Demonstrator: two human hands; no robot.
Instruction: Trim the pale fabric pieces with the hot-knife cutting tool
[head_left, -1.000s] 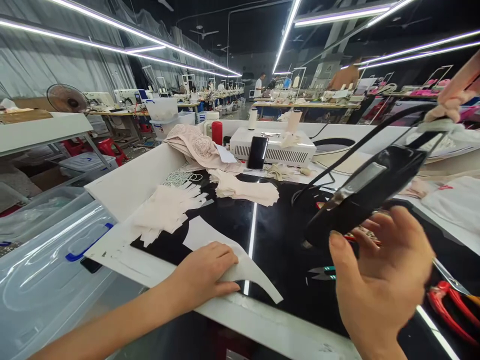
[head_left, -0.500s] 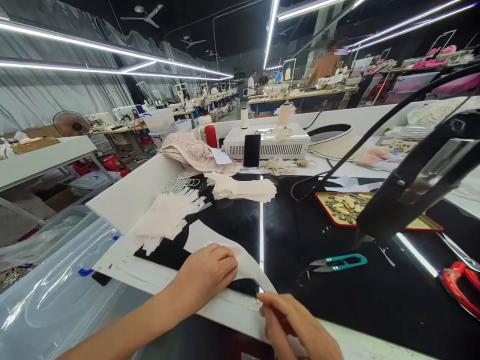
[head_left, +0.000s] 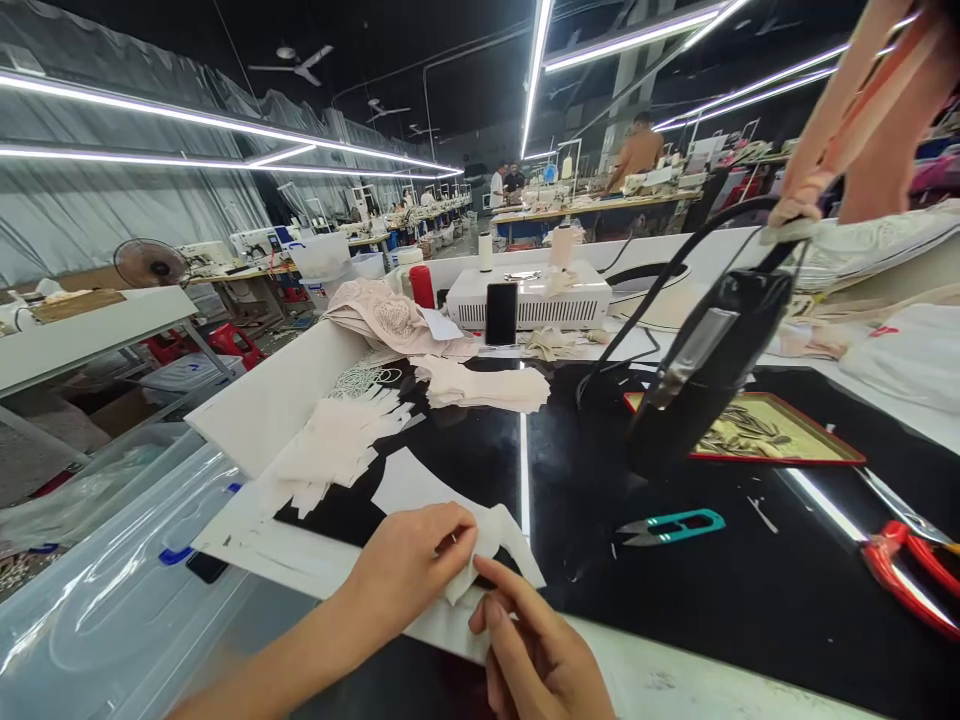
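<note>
A curved white fabric piece (head_left: pixel 420 487) lies on the black tabletop near the front edge, its near part folded up. My left hand (head_left: pixel 409 560) pinches that raised fold between thumb and fingers. Close beside it, my right hand (head_left: pixel 536 640) has its index finger stretched to the fabric's edge; its thumb stands apart from the index and the other fingers are curled. To the right lie teal thread snips (head_left: pixel 671 527). Farther left are a pile of pale fabric strips (head_left: pixel 330 440) and a stack of cream fabric pieces (head_left: pixel 487 385).
A black corded tool (head_left: pixel 709 360) hangs over the right side, in front of a red-rimmed tray (head_left: pixel 795 425). Red-handled scissors (head_left: pixel 900 570) lie far right. At the back stand a phone (head_left: pixel 501 313) and a white vented box (head_left: pixel 555 300). People and sewing machines are beyond.
My right hand has moved left and up, closer to my left hand, and its fingertips have parted. The fabric's near part is now folded up. The hanging tool has swung left.
</note>
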